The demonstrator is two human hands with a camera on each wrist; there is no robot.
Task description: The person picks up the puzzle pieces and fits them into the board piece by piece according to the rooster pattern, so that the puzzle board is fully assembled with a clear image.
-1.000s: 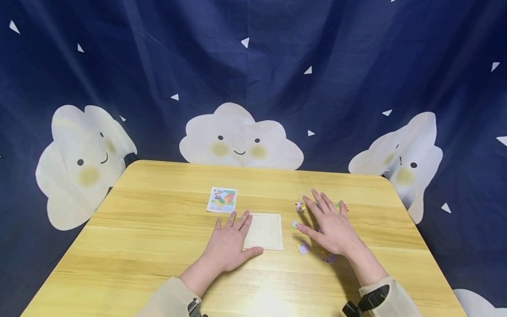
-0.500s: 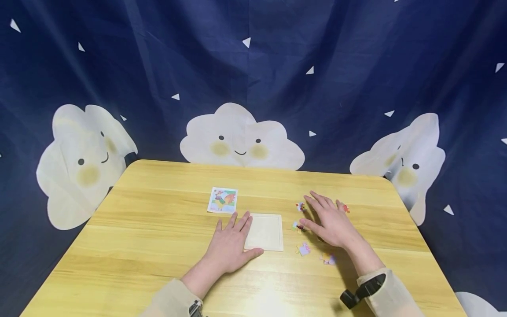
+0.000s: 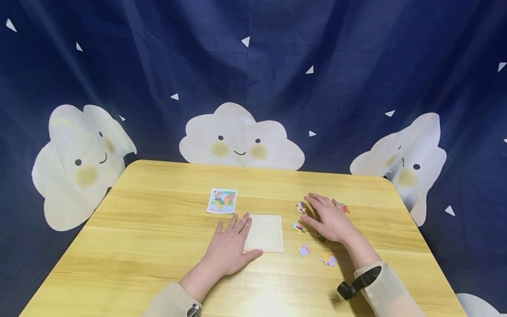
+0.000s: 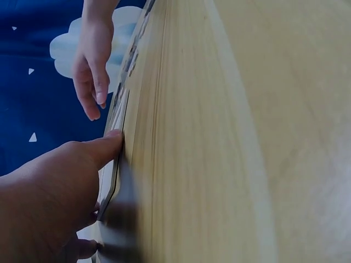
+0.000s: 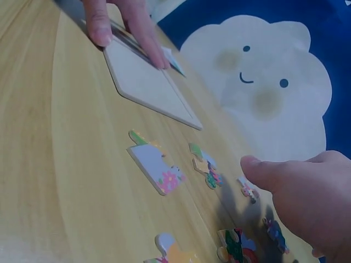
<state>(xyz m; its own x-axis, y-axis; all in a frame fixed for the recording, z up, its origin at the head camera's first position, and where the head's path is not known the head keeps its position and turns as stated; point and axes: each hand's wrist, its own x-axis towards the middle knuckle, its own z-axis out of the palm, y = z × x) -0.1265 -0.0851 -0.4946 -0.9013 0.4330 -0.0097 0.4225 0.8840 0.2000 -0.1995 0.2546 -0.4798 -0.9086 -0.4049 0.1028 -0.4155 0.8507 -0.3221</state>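
My left hand [image 3: 225, 251] rests along the left side of a shallow white puzzle tray [image 3: 267, 233], its fingers straight and spread. The left wrist view shows the thumb [image 4: 104, 148] touching the tray's near edge. Over several loose jigsaw pieces right of the tray hovers my right hand [image 3: 333, 222], fingers loosely bent, nothing seen held. A lilac piece with a pink flower [image 5: 156, 170] lies nearest the tray in the right wrist view. Beyond it is a green and orange piece [image 5: 207, 166]. The right hand partly hides some pieces in the head view.
A small picture card [image 3: 222, 200] with a colourful bird lies behind the tray, to the left. The wooden table [image 3: 146, 229] reaches back to a dark blue curtain [image 3: 158, 53] with white clouds. A black strap with a device [image 3: 358, 281] sits on the right wrist.
My right hand has drawn slightly back, its fingers less spread, so more of the pieces beneath it show. The left hand stays on the tray.
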